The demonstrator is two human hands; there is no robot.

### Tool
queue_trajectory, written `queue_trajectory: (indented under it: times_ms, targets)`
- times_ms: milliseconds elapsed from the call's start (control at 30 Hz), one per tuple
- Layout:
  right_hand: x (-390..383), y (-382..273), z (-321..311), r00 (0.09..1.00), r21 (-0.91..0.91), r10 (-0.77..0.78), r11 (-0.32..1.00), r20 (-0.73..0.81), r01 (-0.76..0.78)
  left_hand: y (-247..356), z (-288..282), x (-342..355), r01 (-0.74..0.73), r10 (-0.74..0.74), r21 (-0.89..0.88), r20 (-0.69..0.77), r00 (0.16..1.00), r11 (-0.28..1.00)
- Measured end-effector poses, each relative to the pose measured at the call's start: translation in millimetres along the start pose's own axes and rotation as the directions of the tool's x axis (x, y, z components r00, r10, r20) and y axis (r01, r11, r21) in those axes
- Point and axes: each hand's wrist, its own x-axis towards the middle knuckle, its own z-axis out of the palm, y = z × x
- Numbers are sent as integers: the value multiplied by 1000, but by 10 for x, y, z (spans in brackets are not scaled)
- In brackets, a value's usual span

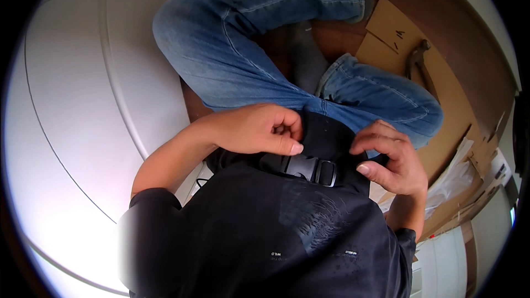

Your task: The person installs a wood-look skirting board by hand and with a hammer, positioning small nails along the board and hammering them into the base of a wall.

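Observation:
I look down my own chest at a black plastic buckle (309,169) on a black strap across my dark shirt. My left hand (259,129) rests just left of the buckle, fingers curled, thumb tip touching the strap's left end. My right hand (392,160) hovers at the buckle's right side, fingers bent, thumb close to the strap; whether it grips the strap I cannot tell. Below the hands are my crossed legs in blue jeans (248,38) and grey socks (306,55).
White panels (83,105) lie on my left. Flat brown cardboard (436,83) lies on the wooden floor at right with a dark tool (417,58) on it. Clear plastic wrap and cardboard scraps (458,176) sit at the lower right.

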Motion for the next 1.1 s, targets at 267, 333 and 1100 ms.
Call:
queue_trajectory:
  times_ms: [267, 333, 1100]
  targets:
    - [256, -87, 115, 995, -157, -1, 987, 102, 17, -64, 3, 92, -502, 135, -474, -616, 776, 723]
    - [315, -130, 116, 990, -171, 7, 985, 141, 18, -141, 17, 146, -524, 166, -408, -649, 742, 748]
    - [293, -205, -65, 907, -126, 302, 953, 292, -277, 131, 163, -107, -288, 404, 386, -263, 876, 876]
